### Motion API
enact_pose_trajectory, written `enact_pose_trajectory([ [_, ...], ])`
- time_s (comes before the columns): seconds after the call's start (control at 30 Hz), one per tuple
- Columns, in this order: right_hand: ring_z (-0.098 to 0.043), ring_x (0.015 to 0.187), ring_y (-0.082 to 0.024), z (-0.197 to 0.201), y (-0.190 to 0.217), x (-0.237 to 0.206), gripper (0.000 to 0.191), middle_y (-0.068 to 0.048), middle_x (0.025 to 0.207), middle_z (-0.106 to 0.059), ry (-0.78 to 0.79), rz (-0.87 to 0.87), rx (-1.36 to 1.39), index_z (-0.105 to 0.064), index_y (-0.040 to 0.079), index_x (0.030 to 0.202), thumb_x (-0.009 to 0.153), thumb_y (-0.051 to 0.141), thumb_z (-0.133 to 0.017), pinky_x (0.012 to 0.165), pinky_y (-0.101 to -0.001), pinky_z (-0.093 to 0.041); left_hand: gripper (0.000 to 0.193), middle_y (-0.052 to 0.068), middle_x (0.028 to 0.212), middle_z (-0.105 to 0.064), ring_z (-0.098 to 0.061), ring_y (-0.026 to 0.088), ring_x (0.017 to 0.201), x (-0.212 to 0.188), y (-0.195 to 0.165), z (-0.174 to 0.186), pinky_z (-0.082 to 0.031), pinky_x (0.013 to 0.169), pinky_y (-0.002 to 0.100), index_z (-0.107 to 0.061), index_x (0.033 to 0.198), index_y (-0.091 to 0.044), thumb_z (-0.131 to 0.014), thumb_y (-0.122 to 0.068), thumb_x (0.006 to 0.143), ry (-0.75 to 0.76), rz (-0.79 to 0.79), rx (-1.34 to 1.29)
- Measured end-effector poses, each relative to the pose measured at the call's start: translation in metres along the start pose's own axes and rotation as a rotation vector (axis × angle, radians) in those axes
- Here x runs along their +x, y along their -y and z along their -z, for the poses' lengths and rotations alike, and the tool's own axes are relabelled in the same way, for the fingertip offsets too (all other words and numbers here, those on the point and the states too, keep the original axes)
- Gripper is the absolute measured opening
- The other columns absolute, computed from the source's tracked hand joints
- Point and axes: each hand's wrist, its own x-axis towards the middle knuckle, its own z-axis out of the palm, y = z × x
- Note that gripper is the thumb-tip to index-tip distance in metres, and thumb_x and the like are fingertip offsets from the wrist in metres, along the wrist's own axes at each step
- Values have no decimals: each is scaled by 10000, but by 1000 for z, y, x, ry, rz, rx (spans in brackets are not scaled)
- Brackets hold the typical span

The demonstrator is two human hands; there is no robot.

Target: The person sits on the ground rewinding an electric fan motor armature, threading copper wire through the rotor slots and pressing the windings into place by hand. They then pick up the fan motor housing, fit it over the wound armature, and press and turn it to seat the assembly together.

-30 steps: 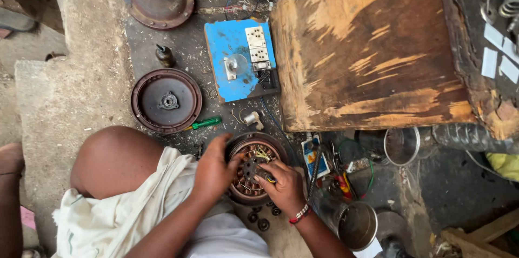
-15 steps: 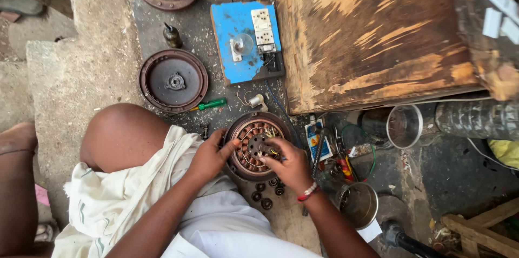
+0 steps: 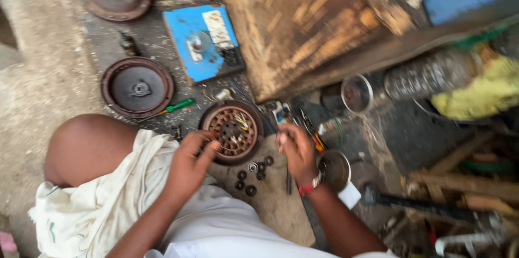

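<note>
With the left hand (image 3: 189, 163) clamped on the rim of the perforated round disc (image 3: 233, 131) on the wooden board (image 3: 275, 204) and the right hand (image 3: 296, 150) pinching something small apart from it, a slip risked scattering the loose black washers (image 3: 251, 179) nearby.

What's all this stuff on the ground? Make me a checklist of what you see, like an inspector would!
Surface: rough, dirty concrete floor with a flat board in front of the person.
Job's things: round perforated disc part, rusty, with small bits of wire in it.
Clutter: black washers on the board; green-handled screwdriver; dark round cover; blue board with switch; two small tins.
Hands: left hand grips the disc's rim; right hand raised beside it, pinching something too blurred to tell.
Cables: thin wires by the tools, blurred.
Surroundings: worn wooden box; yellow cloth.
</note>
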Motion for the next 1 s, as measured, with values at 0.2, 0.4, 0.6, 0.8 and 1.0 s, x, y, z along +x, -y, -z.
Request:
enact_pose_trajectory([
  [0.2,-637,742,-111,27,-59,19,313,-15,850,-671,-91,-242,-459,-686,87,1217,905,86,-655,687,-280,-530,383,26,1206,-666,-622,155,1103,15,19,12,-554,830,345,-625,1281,-72,-598,-314,985,-72,395,-438],
  [0.4,-720,826,-318,13,-65,1,391,-128,897,-742,-92,-274,-825,-690,142,1217,826,129,-701,735,-426,-564,441,53,1254,-608,-574,167,1121,12,11,19,-528,873,373,-592,1359,-58,-603,-330,1013,-104,498,-618],
  [0.6,-712,900,-377,5,-46,-5,230,-148,959,-753,-14,-334,-1098,-747,162,1121,895,203,-728,787,-476,-561,501,66,1292,-639,-610,189,1117,20,-2,16,-519,862,386,-565,1383,-43,-632,-304,961,-104,454,-410],
  [0.8,-706,1046,-189,-13,-17,32,432,-45,1143,-747,80,-63,-191,-670,67,1286,875,173,-749,931,-365,-570,721,223,1340,-596,-635,301,1173,36,-6,5,-511,967,390,-416,1486,-9,-734,-285,901,-137,339,-127],
  [1.0,-613,1200,-203,-48,4,68,391,-82,1243,-668,437,172,-305,-676,36,1244,874,144,-742,1014,-347,-471,725,243,1147,-723,-721,340,1041,39,-11,8,-547,910,409,-455,1473,-40,-754,-281,858,-58,426,76],
])
